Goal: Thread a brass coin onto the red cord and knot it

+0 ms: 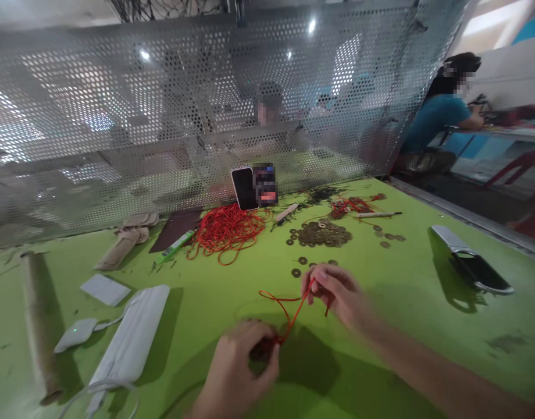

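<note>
- Two bare hands and forearms enter from the bottom edge of the head view.
- The left hand shows its back and knuckles, with only a short stretch of wrist before the bottom edge cuts it off; no sleeve, glove, ring or watch is visible on it.
- The right hand leads into a long bare forearm running to the bottom right corner; no sleeve, bracelet or watch shows along it.
- Both hands are slightly blurred, so nails and fine detail cannot be made out.
</note>
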Available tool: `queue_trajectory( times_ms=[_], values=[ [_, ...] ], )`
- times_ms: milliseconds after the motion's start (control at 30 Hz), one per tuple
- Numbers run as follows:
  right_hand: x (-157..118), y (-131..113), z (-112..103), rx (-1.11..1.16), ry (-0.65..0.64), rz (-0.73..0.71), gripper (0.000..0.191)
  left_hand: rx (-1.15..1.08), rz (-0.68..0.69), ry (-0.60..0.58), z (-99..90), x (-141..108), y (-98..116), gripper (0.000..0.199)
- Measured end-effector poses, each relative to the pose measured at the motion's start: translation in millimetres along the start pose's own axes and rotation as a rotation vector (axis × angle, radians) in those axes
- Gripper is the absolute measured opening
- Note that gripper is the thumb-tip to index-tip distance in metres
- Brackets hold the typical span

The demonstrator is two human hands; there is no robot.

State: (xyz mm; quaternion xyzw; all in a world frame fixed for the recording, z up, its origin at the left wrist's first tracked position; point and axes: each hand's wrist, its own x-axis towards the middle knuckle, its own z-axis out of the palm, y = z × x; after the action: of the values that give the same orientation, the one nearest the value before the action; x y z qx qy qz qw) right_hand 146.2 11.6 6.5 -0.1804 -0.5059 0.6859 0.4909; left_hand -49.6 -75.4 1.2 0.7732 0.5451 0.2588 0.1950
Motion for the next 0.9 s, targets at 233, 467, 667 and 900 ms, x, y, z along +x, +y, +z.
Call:
queue_trajectory(
  times_ms=[233, 467, 667, 900],
  values=[
    [-2.3, 3.0, 3.3, 0.042, 0.037, 0.069, 0.021, 0.104, 0.18, 0.087, 2.3, -1.7, 9.4, 0.006],
    [10.5, -2.0, -15.4, -0.285, 0.071, 0.164, 0.03, -0.025, 0.179, 0.102, 5.6, -3.4, 8.1, 0.009],
    [15.6, -3.0, -32.8, -0.44, 0.14, 0.096, 0.027, -0.164, 0.061, 0.141, 0.6, -4.9, 9.9, 0.008],
    [-0.5, 3.8, -5.5, -0.979, -0.087, -0.258, 0.009, -0.126, 0.119, 0.172, 4.5, -4.0, 13.7, 0.011]
  ],
)
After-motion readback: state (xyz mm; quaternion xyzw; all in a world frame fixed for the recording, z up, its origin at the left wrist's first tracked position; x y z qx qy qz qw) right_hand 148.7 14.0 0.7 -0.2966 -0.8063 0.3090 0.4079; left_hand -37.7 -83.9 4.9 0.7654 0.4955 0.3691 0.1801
